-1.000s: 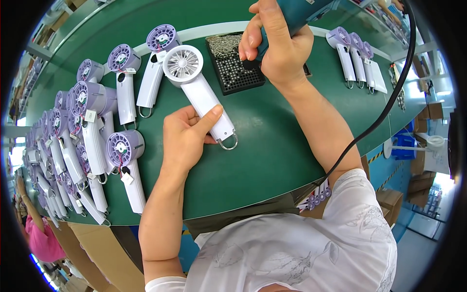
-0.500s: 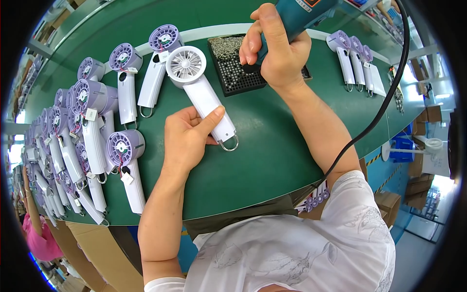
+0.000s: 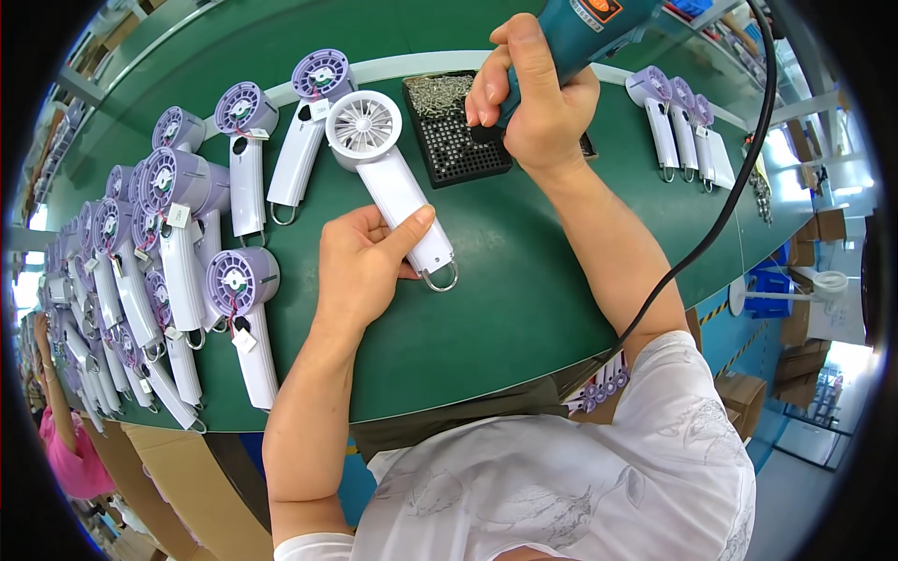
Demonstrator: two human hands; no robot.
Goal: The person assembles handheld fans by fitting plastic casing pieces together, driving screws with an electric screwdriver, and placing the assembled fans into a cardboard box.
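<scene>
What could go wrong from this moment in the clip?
The black cord crosses in front of the right forearm and might snag when the teal power tool moves. The right hand, close to the black tray, could bump it and scatter the loose metal pieces. If the left hand shifts, the white fan might knock the purple-headed fan beside its head.

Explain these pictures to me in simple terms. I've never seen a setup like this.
There is no machine arm here, just a person's two bare hands. A wide camera worn on the head looks down at them, which is why straight edges bend. The left hand holds a white fan by its handle. The right hand grips a blue-green power tool, its front end appearing over a black tray of small metal pieces, likely screws. On the green table, purple-headed fans crowd the left.
</scene>
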